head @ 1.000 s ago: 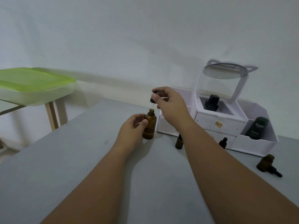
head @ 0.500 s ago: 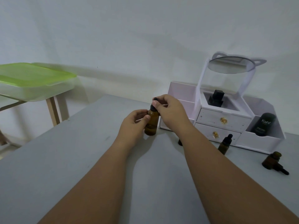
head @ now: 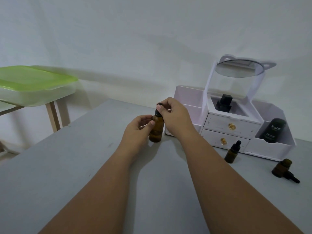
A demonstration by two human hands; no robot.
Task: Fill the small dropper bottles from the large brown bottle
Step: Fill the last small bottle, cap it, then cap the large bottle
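The large brown bottle [head: 156, 130] stands upright on the grey table [head: 70, 168]. My left hand [head: 137, 132] grips its side. My right hand [head: 175, 118] pinches the black dropper cap [head: 158, 111] sitting on the bottle's neck. A small dropper bottle [head: 232, 152] stands capped to the right, in front of the organiser. Another small brown bottle [head: 281, 168] stands uncapped at the far right, with a black dropper [head: 292, 177] lying beside it.
A white organiser [head: 273, 146] with two drawers, a round mirror [head: 240, 68], a black Kahf bottle [head: 273, 130] and a black perfume bottle [head: 223, 103] stands at the back right. A green-lidded plastic box [head: 33, 85] rests on a wooden stand to the left.
My right hand came down from above the bottle and set the black dropper cap on the large bottle's neck. My left hand kept hold of the bottle. The camera shifted slightly.
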